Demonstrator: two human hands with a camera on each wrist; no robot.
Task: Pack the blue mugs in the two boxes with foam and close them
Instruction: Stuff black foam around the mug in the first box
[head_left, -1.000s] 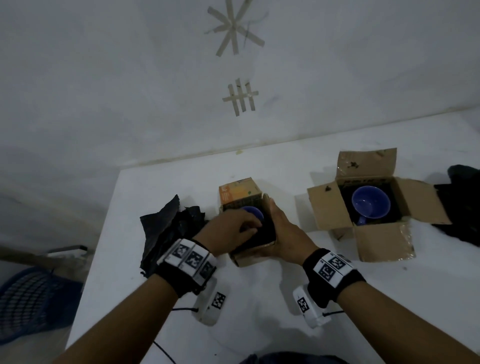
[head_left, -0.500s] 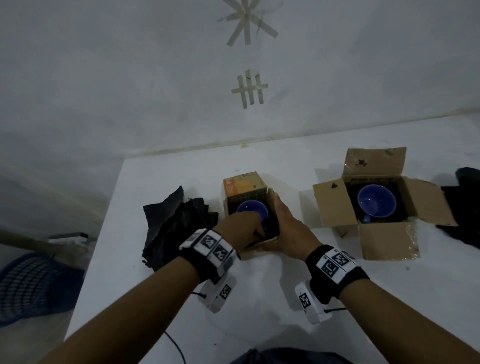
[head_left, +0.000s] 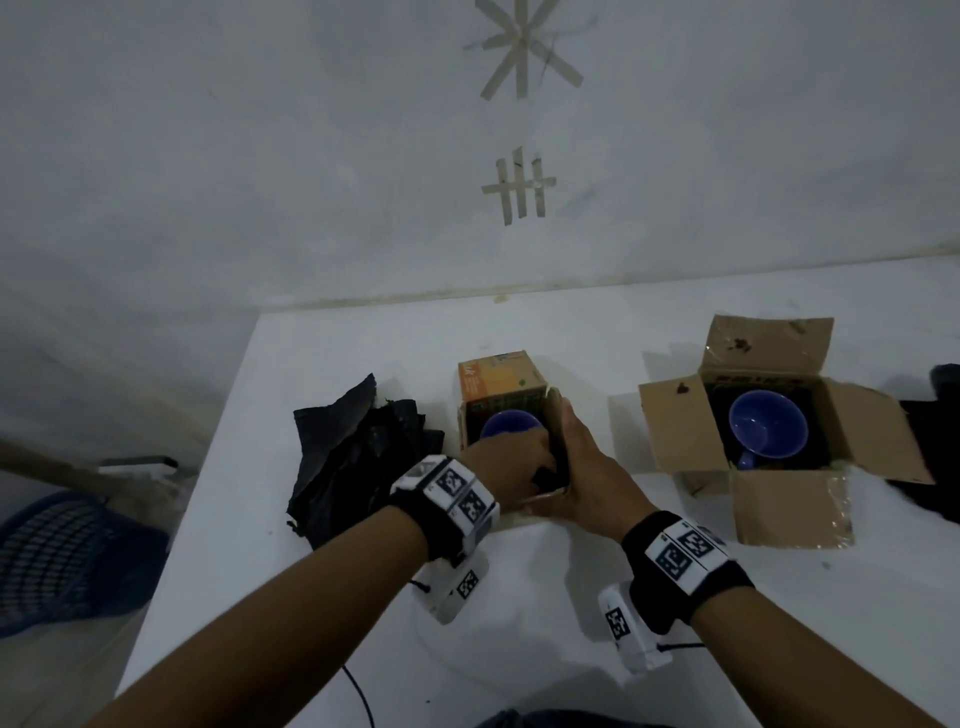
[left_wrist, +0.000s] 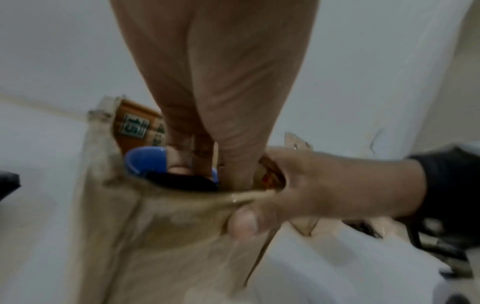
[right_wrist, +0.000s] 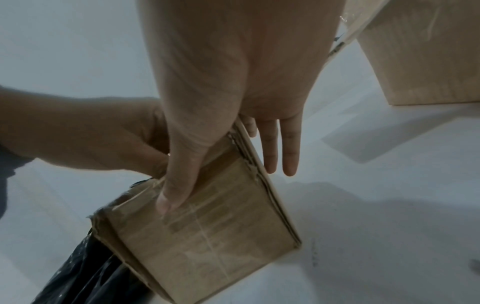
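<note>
A small cardboard box with an orange far flap stands on the white table, holding a blue mug. My left hand reaches into its near side, fingers pointing down beside the mug onto black foam; the fingertips are hidden. My right hand grips the box's near right corner, thumb on the near wall, fingers along the right wall. To the right a second box has all flaps open, with another blue mug set in black foam.
A crumpled pile of black foam lies just left of the small box. More black material sits at the table's right edge. A blue basket is on the floor to the left. The table meets the wall behind.
My left hand has drawn back from over the mug to the box's near side, so more of the mug's rim shows. The right hand has kept its hold on the box.
</note>
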